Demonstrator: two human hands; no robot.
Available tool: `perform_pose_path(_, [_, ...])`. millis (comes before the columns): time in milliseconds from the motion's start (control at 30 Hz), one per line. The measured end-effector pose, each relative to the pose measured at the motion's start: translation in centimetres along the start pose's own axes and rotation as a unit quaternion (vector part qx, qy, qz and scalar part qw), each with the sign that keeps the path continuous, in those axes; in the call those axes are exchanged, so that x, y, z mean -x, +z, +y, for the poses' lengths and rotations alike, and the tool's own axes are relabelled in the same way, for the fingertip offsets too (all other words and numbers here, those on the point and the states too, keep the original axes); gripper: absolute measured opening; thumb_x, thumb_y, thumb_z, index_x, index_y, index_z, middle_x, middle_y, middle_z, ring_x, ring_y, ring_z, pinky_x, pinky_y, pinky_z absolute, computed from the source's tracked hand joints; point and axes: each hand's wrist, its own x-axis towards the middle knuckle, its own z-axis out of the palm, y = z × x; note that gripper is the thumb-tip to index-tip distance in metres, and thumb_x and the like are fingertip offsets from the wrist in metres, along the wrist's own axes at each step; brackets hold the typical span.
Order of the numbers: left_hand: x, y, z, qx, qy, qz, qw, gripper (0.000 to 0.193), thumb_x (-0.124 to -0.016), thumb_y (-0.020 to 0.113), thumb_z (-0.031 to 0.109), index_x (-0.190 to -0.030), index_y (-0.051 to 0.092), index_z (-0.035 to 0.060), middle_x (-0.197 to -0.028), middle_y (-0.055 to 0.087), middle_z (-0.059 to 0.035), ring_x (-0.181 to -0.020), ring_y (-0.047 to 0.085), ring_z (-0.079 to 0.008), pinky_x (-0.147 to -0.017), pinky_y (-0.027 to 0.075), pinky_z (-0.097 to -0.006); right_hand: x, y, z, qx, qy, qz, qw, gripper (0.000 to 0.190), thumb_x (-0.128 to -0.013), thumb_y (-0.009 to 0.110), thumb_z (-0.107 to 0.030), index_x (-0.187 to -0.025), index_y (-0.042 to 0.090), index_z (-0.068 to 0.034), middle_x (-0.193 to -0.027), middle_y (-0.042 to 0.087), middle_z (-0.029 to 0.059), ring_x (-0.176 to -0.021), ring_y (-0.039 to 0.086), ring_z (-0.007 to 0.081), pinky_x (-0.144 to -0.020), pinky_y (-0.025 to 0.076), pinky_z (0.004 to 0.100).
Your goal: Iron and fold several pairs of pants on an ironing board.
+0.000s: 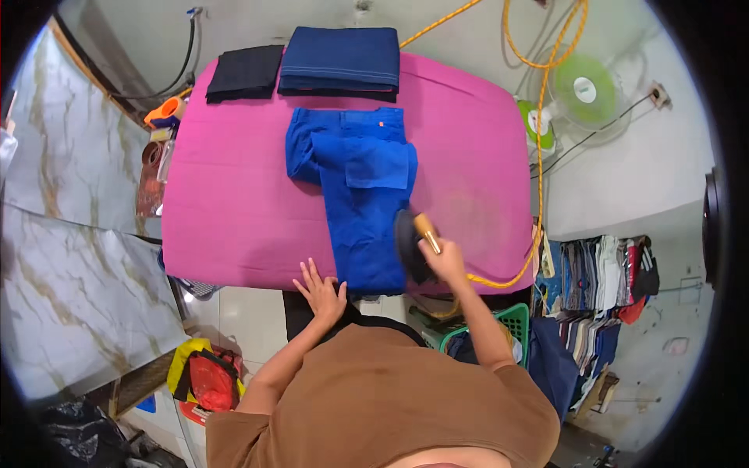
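Blue trousers [368,234] lie folded lengthwise on a pink cloth-covered ironing table [234,205], one leg reaching the near edge. My right hand [446,260] grips the wooden handle of a dark iron [409,245], which is blurred at the right edge of the trouser leg. Whether its soleplate touches the cloth, I cannot tell. Empty, with its fingers spread, my left hand [323,295] rests at the table's near edge, beside the lower left corner of the leg. Folded dark blue cloth [340,58] and a smaller folded black cloth [246,71] lie along the far edge.
A yellow-orange cord [541,175] loops down on the right and runs over the table to the iron. Behind it is a green fan [585,88]. A green basket [518,327] of clothes stands below the right side, near hanging clothes [597,275]. Orange tape dispenser [168,111] at left.
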Motion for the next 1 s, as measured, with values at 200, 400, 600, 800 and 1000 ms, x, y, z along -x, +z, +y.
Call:
perform_pose_path(200, [-0.1, -0.7, 0.3, 0.050, -0.042, -0.044, 0.997, 0.023, -0.083, 0.078, 0.030, -0.080, 0.070, 0.0087, -0.164, 0.023, -0.0247, -0.154, 0.007, -0.0449, -0.117, 0.001, -0.0700, -1.8, 9.6, -5.4, 0.061, -0.102, -0.062, 0.991, 0.050, -0.090, 0.065, -0.053, -0.096, 0.074, -0.004, -0.086, 0.071, 0.0247, -0.083, 0.069, 0.0444, -0.071, 0.054, 0.0532])
perform_pose_path(400, [-0.7, -1.7, 0.6, 0.046, -0.044, -0.056, 0.996, 0.022, -0.083, 0.078, 0.029, -0.085, 0.070, 0.0088, -0.162, 0.027, -0.0240, -0.154, 0.011, -0.0434, -0.118, 0.002, -0.0699, -11.1, 17.1, -12.3, -0.177, -0.104, -0.214, 0.955, 0.043, -0.088, 0.069, -0.041, -0.093, 0.071, 0.002, -0.083, 0.069, 0.0279, -0.077, 0.070, 0.0441, -0.070, 0.055, 0.0510])
perform_pose_path(600, [0.8, -2.3, 0.0, 0.040, -0.053, -0.052, 0.996, 0.031, -0.085, 0.076, 0.030, -0.106, 0.066, 0.0091, -0.161, 0.029, -0.0240, -0.153, 0.013, -0.0429, -0.118, 0.003, -0.0698, -7.6, 15.0, -10.9, 0.029, -0.231, -0.117, 0.965, 0.030, -0.082, 0.066, -0.023, -0.099, 0.069, 0.002, -0.088, 0.069, 0.0277, -0.086, 0.068, 0.0463, -0.076, 0.054, 0.0506])
perform_pose_path(800, [0.3, -2.6, -1.0, 0.048, -0.027, -0.030, 0.998, 0.031, -0.088, 0.072, 0.028, -0.112, 0.064, 0.0095, -0.160, 0.030, -0.0236, -0.152, 0.015, -0.0437, -0.118, 0.004, -0.0697, -6.7, 4.2, 1.1, -0.059, -0.002, -0.039, 0.997, 0.022, -0.082, 0.066, -0.014, -0.097, 0.070, 0.002, -0.071, 0.067, 0.0101, -0.068, 0.066, 0.0199, -0.064, 0.052, 0.0390])
perform_pose_path(1000, [-1.2, -2.0, -1.2, 0.081, -0.011, 0.012, 0.997, 0.029, -0.090, 0.069, 0.025, -0.114, 0.063, 0.0103, -0.159, 0.033, -0.0208, -0.152, 0.018, -0.0432, -0.118, 0.004, -0.0695, -6.1, 0.8, 1.1, -0.178, 0.184, -0.020, 0.967, 0.020, -0.092, 0.066, -0.017, -0.080, 0.059, -0.003, -0.055, 0.051, 0.0028, -0.041, 0.050, 0.0144, -0.038, 0.038, 0.0344])
